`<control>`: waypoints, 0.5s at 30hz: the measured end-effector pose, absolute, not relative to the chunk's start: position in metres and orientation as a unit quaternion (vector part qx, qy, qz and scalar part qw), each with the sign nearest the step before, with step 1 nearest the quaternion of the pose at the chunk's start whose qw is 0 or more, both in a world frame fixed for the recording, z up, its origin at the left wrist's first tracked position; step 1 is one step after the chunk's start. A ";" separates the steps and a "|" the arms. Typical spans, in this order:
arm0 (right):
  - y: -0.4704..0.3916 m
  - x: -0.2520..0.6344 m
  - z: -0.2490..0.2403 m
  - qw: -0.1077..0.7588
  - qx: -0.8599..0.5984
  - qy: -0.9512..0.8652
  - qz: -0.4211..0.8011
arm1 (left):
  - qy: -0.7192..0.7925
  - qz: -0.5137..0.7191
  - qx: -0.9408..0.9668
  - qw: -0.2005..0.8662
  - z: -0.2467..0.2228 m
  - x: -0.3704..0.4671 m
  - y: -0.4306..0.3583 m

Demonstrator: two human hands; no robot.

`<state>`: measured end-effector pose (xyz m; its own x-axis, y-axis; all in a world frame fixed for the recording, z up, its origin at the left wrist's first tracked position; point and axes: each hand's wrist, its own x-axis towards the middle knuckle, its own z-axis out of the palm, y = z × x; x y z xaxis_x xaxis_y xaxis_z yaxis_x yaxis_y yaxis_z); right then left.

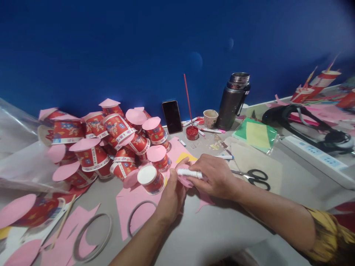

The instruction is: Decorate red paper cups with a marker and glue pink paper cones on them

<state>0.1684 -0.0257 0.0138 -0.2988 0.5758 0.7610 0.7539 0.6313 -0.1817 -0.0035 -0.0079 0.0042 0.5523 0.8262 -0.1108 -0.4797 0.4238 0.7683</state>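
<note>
My right hand [217,175] is closed around a white printed tube [190,173], shaped like a glue stick or thick marker; I cannot tell which. Its left end reaches over a pink paper piece [186,181], which the fingers of my left hand [174,195] pinch from the left. The tube partly covers this paper. Just left of my left hand stands a red paper cup [151,180] with its white base up. Beyond both hands lie a yellow paper scrap [186,157] and a large pink sheet [124,205]. Black-handled scissors [256,177] rest near my right wrist.
Several red cups with pink paper tops [90,157] are piled at left. Two tape rings [93,236] lie in front. Along the wall stand a phone [172,116], a red pot [192,133] and a thermos [233,101]. A power strip [318,160] lies at right.
</note>
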 end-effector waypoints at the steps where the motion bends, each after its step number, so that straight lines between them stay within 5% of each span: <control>1: -0.026 0.168 0.014 0.421 -0.419 -0.797 -0.109 | 0.247 0.406 0.360 0.803 0.003 -0.004 -0.008; 15: -0.023 0.172 0.014 0.406 -0.435 -0.790 -0.144 | 0.314 0.400 0.428 0.747 0.001 -0.007 -0.004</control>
<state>0.1722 -0.0233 0.0138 -0.2909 0.5708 0.7678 0.8055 0.5791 -0.1253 -0.0067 -0.0044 0.0010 0.4826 0.8667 -0.1264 -0.3283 0.3129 0.8912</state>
